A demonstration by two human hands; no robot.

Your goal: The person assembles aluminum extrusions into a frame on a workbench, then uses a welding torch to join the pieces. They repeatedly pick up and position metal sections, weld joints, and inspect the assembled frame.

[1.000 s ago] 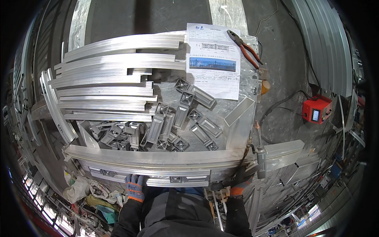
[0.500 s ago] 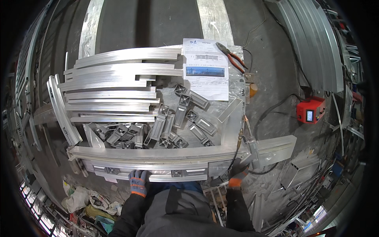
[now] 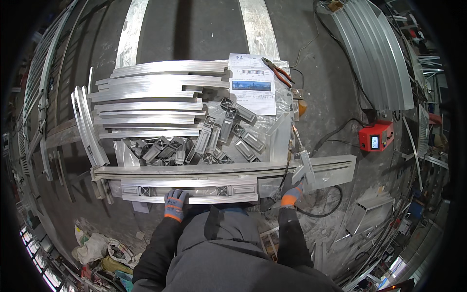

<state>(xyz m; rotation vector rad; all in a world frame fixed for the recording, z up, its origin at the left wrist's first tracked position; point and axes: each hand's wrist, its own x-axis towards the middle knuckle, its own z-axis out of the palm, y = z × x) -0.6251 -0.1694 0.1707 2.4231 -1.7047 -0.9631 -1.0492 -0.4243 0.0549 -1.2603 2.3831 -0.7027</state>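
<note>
My left hand [image 3: 175, 202], in a grey glove with an orange cuff, has its fingers curled over the front rim of a short aluminium channel [image 3: 204, 191]. Small cast blocks with crossed ends [image 3: 223, 191] sit inside that channel. The channel lies along the near side of a longer aluminium bar [image 3: 209, 170]. To the right, my right hand [image 3: 292, 191], gloved the same way, is closed round the grey handle of a welding gun [image 3: 305, 166]. The gun rests over the long bar, its copper-coloured tip pointing away from me. My glove partly hides the handle.
Aluminium profiles [image 3: 151, 92] lie stacked behind, with loose cast blocks [image 3: 168, 148] heaped before them. Orange-handled pliers [image 3: 277, 72] lie on a printed sheet [image 3: 253, 97]. A red control box [image 3: 376, 136] stands right, near black cables [image 3: 326, 214]. Sacks [image 3: 95, 248] lie lower left.
My right hand has moved forward onto the handle of the welding gun. My left hand stays on the channel's front rim. The whole view has shifted slightly.
</note>
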